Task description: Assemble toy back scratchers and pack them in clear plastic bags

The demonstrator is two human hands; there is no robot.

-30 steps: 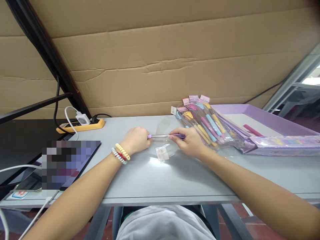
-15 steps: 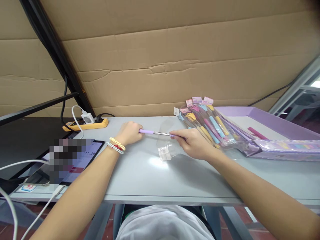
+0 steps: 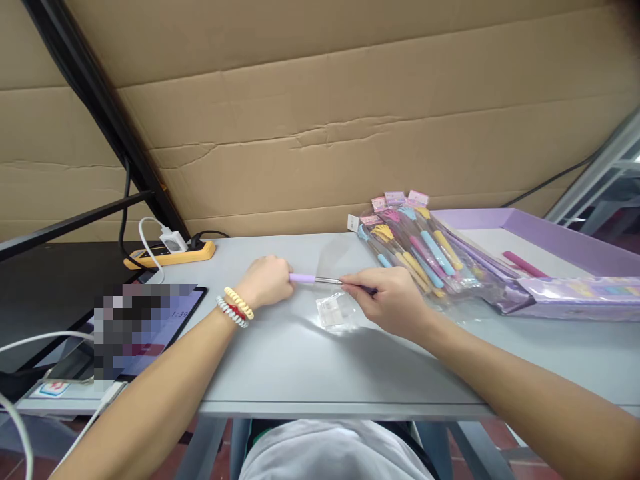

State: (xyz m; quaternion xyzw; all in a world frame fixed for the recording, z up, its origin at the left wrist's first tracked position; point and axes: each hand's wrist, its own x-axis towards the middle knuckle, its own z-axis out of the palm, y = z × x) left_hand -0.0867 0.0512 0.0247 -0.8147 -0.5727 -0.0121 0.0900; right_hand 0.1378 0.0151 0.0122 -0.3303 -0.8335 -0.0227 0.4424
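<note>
A telescopic back scratcher (image 3: pixel 327 280) with a lilac handle and a silver rod spans my two hands above the grey table (image 3: pixel 300 373). My left hand (image 3: pixel 270 279) is closed around the handle. On the rod's other end, the fingers of my right hand (image 3: pixel 383 293) are pinched, and they hide its tip. Below the rod lies a clear plastic bag (image 3: pixel 333 313) with a white label. Several bagged back scratchers (image 3: pixel 417 250), with hand-shaped heads in yellow, blue and pink, are piled just beyond my right hand.
To the right stands a lilac tray-like box (image 3: pixel 565 237) with a pink stick (image 3: pixel 525 264) inside. On the left are a tablet (image 3: pixel 170 327), a yellow power strip (image 3: pixel 200 253) and white cables. A cardboard wall (image 3: pixel 320 133) rises behind the table.
My hands have come slightly nearer each other and lower in view. Less of the silver rod shows between them. The camera view has shifted a little.
</note>
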